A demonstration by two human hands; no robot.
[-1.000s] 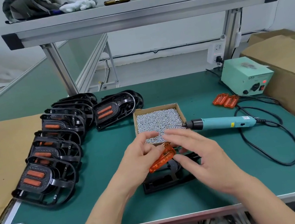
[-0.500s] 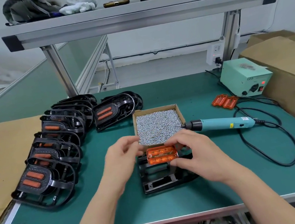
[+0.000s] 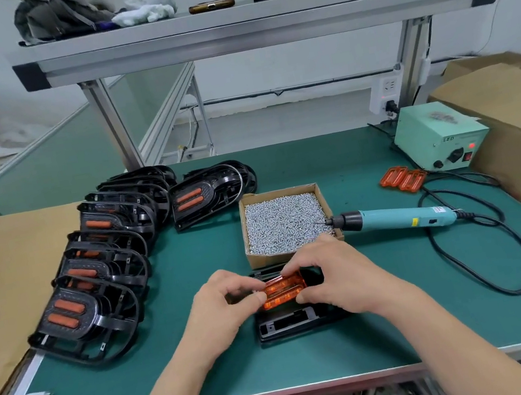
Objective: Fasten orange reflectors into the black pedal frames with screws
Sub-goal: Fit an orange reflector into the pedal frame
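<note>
Frame: the frame [image 3: 288,323] lies flat on the counter [image 3: 380,333] right in front of you, its near end bare.
Reflector: the reflector [image 3: 282,291] sits over the frame's far half, long axis running left to right; whether it is fully seated cannot be told.
Left grip: your left hand [image 3: 225,304] pinches the reflector's left end, fingers curled.
Right grip: your right hand [image 3: 332,275] pinches its right end, fingertips over the far edge.
Relation: the reflector lies between your two grips, so the likely push is straight down into the frame.
Screws: the screw box [image 3: 284,224] stands just beyond the frame.
Driver: the driver [image 3: 395,217] lies right of the box, bit pointing left, nearer your right hand.
Finished frames: the finished frames [image 3: 98,271] are stacked far left.
</note>
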